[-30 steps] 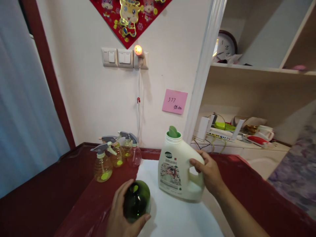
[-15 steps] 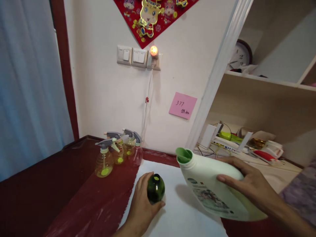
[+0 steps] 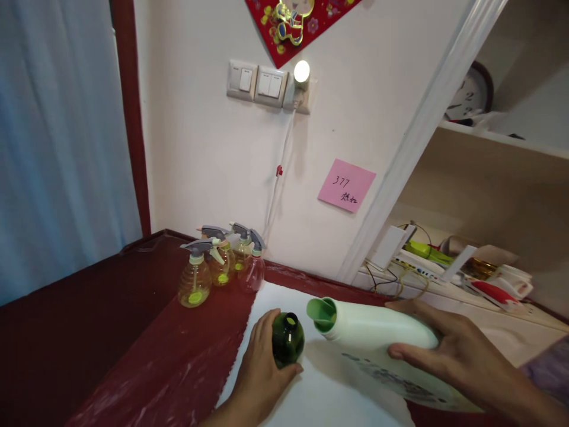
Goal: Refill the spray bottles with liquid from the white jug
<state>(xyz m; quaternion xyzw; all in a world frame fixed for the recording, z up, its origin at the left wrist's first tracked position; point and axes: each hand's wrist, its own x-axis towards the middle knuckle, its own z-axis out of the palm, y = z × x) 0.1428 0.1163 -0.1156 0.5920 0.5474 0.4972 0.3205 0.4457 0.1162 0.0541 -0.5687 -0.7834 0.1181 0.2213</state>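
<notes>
My left hand (image 3: 262,362) is wrapped round a small dark green round bottle (image 3: 288,341), its open neck facing up and tilted slightly right. The bottle appears to stand on a white sheet (image 3: 324,388). My right hand (image 3: 453,344) grips a large pale green jug-like bottle (image 3: 377,335) by its upper part. That jug lies tipped almost level, its green pouring spout (image 3: 323,314) pointing left, just right of the small bottle's mouth and apart from it. No liquid shows leaving the spout.
Several spray bottles (image 3: 195,284) with grey trigger heads stand at the left on the dark red table (image 3: 133,332). A white cord (image 3: 280,172) hangs from a wall socket. At the right a shelf holds a router (image 3: 413,267) and clutter.
My right hand has tipped the jug further, so its spout sits lower and nearer the small bottle. My left hand still holds the small bottle. The view has shifted somewhat.
</notes>
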